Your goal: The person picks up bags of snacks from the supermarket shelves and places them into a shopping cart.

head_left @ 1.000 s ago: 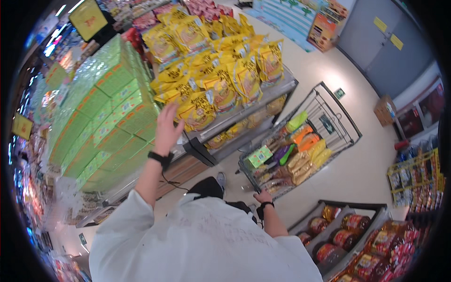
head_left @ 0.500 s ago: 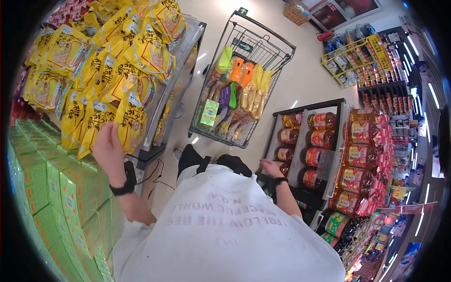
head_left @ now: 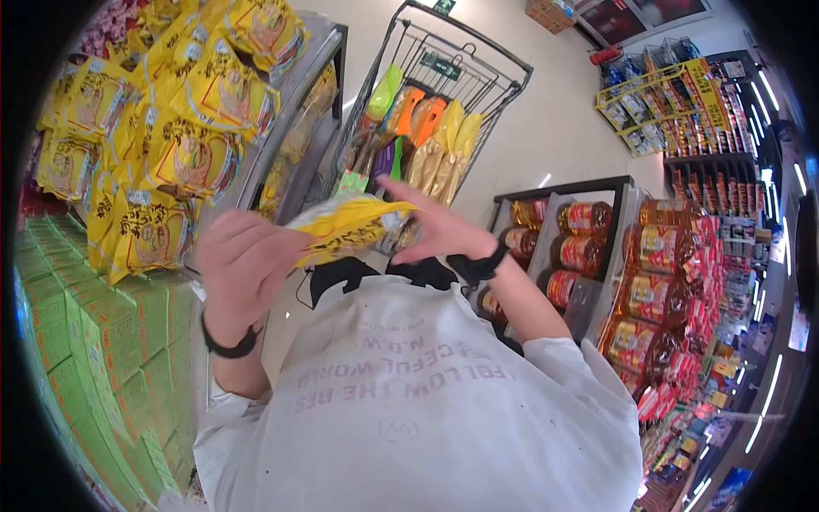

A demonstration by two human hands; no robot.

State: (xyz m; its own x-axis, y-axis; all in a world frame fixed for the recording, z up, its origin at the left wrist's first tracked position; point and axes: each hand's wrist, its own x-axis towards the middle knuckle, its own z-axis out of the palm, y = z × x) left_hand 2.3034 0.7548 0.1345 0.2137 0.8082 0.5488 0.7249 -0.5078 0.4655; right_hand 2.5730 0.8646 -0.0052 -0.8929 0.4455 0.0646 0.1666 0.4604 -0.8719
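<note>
My left hand [head_left: 247, 256] is closed on one end of a yellow snack bag [head_left: 341, 229], held out in front of my body. My right hand [head_left: 426, 226] is open beside the bag's other end, fingers apart; whether they touch it is unclear. Just beyond both hands stands a metal shopping cart [head_left: 520, 75] holding orange, gold, purple and green packets [head_left: 431, 158]. On my left, similar yellow bags [head_left: 192, 162] are heaped on a display.
Stacked green boxes [head_left: 102, 358] fill the lower left. Rows of red-labelled bottles [head_left: 640, 282] stand on a dark-framed rack at the right. A yellow wire display rack [head_left: 648, 107] and a cardboard box [head_left: 550, 13] are farther back.
My left hand has lifted a yellow bag from the heap and moved it rightward to my front. My right hand has risen from near the bottle rack toward the bag.
</note>
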